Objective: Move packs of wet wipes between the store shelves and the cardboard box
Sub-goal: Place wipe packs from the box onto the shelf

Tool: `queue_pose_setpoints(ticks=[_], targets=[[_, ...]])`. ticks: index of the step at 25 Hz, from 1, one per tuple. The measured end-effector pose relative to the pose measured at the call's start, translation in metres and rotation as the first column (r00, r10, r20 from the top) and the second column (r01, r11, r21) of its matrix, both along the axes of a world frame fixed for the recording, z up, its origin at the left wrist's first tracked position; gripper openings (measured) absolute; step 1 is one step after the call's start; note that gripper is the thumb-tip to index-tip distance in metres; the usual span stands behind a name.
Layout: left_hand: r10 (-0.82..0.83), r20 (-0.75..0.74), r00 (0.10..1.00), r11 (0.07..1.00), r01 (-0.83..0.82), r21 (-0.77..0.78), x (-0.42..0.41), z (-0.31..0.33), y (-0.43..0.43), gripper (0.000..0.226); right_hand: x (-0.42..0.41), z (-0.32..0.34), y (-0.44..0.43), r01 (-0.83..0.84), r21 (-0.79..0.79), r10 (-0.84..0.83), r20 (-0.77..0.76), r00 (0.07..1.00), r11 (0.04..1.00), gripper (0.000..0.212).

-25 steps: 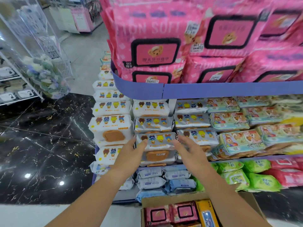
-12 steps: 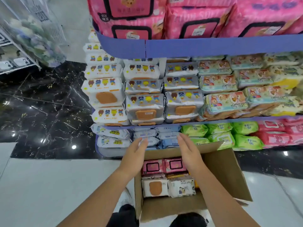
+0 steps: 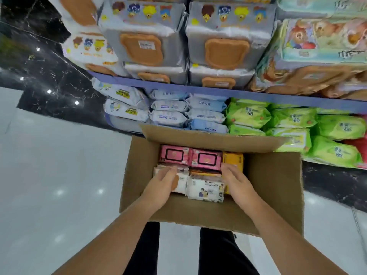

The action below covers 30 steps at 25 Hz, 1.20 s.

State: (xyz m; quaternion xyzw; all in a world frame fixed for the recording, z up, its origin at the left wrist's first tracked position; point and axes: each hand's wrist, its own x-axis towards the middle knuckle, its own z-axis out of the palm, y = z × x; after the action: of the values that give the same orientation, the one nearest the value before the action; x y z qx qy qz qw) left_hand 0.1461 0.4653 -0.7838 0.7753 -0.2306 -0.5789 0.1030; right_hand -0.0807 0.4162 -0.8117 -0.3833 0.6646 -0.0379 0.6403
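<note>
An open cardboard box [image 3: 275,187] stands on the floor in front of the shelves. It holds two pink packs [image 3: 205,158], an orange-yellow pack [image 3: 235,158], a white pack with an orange lid [image 3: 182,183] and a white pack with printed figures [image 3: 205,191]. Both my hands are down inside the box with nothing in them. My left hand [image 3: 161,188] lies over the white pack with the orange lid, fingers straight. My right hand [image 3: 237,182] reaches along the right side of the packs, fingertips at the edge of a pink pack.
Above the purple shelf edge [image 3: 198,92] stand grey packs with orange lids [image 3: 142,46] and bear-print packs [image 3: 317,46]. Below it lie blue-white packs [image 3: 206,116] and green packs [image 3: 248,114]. My legs [image 3: 216,253] show under the box. Pale floor [image 3: 59,175] lies to the left.
Both hands came down empty from the grey packs on the middle shelf into the box. The view tilted down and moved closer to the box.
</note>
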Motion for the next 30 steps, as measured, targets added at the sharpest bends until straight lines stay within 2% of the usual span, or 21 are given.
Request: queue_pose_setpoints(ticks=[2, 4, 6, 9, 10, 11, 13, 15, 16, 19, 21, 24, 25, 27, 28, 30], targets=[[0.025, 0.009, 1.000, 0.996, -0.026, 0.090, -0.010, -0.035, 0.016, 0.049, -0.014, -0.042, 0.007, -0.030, 0.039, 0.031, -0.012, 0.999, 0.999, 0.057], [0.013, 0.025, 1.000, 0.984, -0.018, 0.180, -0.009, -0.071, 0.027, 0.060, -0.020, -0.084, 0.015, -0.080, 0.070, 0.082, -0.028, 0.996, 0.994, 0.056], [-0.047, 0.046, 0.998, 0.974, 0.035, 0.224, -0.001, -0.109, 0.030, 0.062, -0.022, -0.126, 0.024, -0.165, 0.099, 0.171, -0.055, 0.984, 0.981, 0.065], [-0.138, 0.088, 0.986, 0.971, 0.118, 0.207, 0.020, -0.165, 0.023, 0.031, -0.025, -0.191, 0.036, -0.345, 0.122, 0.361, -0.142, 0.922, 0.931, 0.077], [-0.174, 0.114, 0.978, 0.967, 0.148, 0.210, 0.026, -0.179, 0.019, 0.033, -0.026, -0.209, 0.037, -0.404, 0.128, 0.422, -0.192, 0.886, 0.906, 0.079], [-0.217, 0.133, 0.967, 0.955, 0.182, 0.235, 0.034, -0.198, 0.017, 0.047, -0.027, -0.222, 0.039, -0.453, 0.136, 0.473, -0.226, 0.851, 0.881, 0.081], [-0.271, 0.160, 0.949, 0.936, 0.220, 0.276, 0.050, -0.230, 0.013, 0.088, -0.028, -0.242, 0.036, -0.500, 0.125, 0.515, -0.252, 0.819, 0.857, 0.084], [-0.236, 0.144, 0.961, 0.934, 0.184, 0.307, 0.064, -0.258, 0.017, 0.120, -0.028, -0.258, 0.032, -0.464, 0.143, 0.486, -0.219, 0.846, 0.874, 0.097], [-0.195, 0.132, 0.972, 0.936, 0.144, 0.322, 0.066, -0.266, 0.019, 0.128, -0.029, -0.268, 0.032, -0.412, 0.148, 0.436, -0.210, 0.875, 0.899, 0.107], [-0.026, 0.147, 0.989, 0.938, -0.027, 0.344, 0.066, -0.281, 0.029, 0.119, -0.028, -0.287, 0.037, -0.225, 0.169, 0.258, -0.206, 0.944, 0.960, 0.125], [-0.017, 0.183, 0.983, 0.945, -0.045, 0.325, 0.067, -0.290, 0.037, 0.116, -0.028, -0.294, 0.042, -0.115, 0.164, 0.153, -0.242, 0.958, 0.980, 0.134], [-0.070, 0.222, 0.973, 0.955, 0.001, 0.298, 0.065, -0.298, 0.043, 0.122, -0.035, -0.300, 0.050, 0.081, 0.187, -0.036, -0.230, 0.972, 0.979, 0.120], [-0.082, 0.219, 0.972, 0.956, 0.015, 0.292, 0.065, -0.300, 0.043, 0.125, -0.039, -0.303, 0.052, 0.139, 0.220, -0.093, -0.206, 0.974, 0.966, 0.111], [-0.100, 0.175, 0.979, 0.944, 0.037, 0.329, 0.064, -0.300, 0.041, 0.130, -0.045, -0.303, 0.053, 0.214, 0.269, -0.187, -0.124, 0.975, 0.939, 0.079], [-0.100, 0.136, 0.986, 0.934, 0.046, 0.353, 0.063, -0.300, 0.039, 0.118, -0.048, -0.301, 0.051, 0.242, 0.277, -0.228, -0.084, 0.970, 0.930, 0.064], [-0.053, 0.071, 0.996, 0.926, 0.022, 0.376, 0.066, -0.301, 0.035, 0.077, -0.048, -0.296, 0.049, 0.239, 0.294, -0.244, -0.019, 0.970, 0.925, 0.050]])
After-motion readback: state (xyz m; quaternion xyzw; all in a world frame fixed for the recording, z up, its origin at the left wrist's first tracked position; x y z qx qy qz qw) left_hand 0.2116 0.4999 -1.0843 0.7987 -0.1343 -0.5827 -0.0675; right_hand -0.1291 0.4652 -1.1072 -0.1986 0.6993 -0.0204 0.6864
